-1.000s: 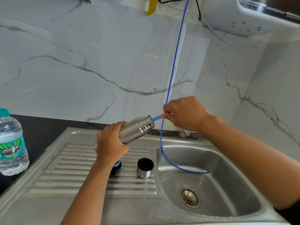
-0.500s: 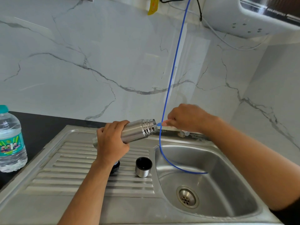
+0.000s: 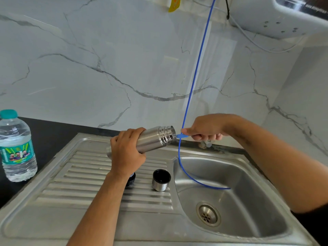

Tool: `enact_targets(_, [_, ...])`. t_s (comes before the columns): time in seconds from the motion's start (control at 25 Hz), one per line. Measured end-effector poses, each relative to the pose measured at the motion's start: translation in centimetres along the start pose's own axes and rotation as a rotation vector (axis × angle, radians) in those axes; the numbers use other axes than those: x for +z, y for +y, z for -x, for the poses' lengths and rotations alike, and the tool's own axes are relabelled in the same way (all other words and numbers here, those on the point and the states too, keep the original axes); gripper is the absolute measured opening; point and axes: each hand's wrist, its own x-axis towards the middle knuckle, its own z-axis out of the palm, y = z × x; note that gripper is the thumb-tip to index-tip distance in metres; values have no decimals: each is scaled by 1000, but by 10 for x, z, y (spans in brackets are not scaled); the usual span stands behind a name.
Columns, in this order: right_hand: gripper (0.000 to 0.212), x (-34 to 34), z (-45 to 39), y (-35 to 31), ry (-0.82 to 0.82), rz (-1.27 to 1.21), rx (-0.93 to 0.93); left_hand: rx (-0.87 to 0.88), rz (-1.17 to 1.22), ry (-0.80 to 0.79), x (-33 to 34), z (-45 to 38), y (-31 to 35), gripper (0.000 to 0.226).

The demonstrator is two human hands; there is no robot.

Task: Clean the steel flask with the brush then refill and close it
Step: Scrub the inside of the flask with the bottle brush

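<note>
Clearly scrubbing step: left hand [image 3: 126, 153] grips the cylindrical steel flask [image 3: 154, 140], tilted over the ribbed sink drainboard [image 3: 85, 176]; right hand [image 3: 206, 127] pinches the blue brush handle [image 3: 181, 135] at its mouth. Next, prob. withdraw, rinse, refill.

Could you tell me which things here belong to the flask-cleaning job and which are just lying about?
Part of the job:
steel flask, held in the left hand
blue brush handle, gripped by the right hand
steel cup lid and black stopper on the drainboard
sink
water bottle, probably for refilling

Lying about:
blue hose
yellow tag
</note>
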Motion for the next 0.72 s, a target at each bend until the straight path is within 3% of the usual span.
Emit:
enact_targets(0.08, [61, 12, 1, 3, 280, 357, -79, -25, -9, 0, -1, -2, -1, 78])
enact_targets(0.16, [56, 29, -1, 7, 729, 822, -264, -86, 31, -1, -2, -4, -3, 77])
enact_targets(0.28, [35, 40, -4, 11, 969, 1037, -543, -130, 81, 10, -1, -3, -2, 77])
enact_targets(0.36, [34, 35, 1, 4, 917, 980, -494, -128, 80, 30, 0, -3, -1, 76])
enact_targets(0.44, [41, 33, 5, -6, 745, 854, -364, -116, 62, 55, 0, -2, 1, 74])
enact_targets(0.6, [53, 7, 16, 9, 387, 424, -290, -5, 11, 62, -3, 0, 7, 74])
enact_targets(0.72, [53, -12, 18, 40, 213, 168, -233, 15, -15, 37, -3, -3, 8, 75])
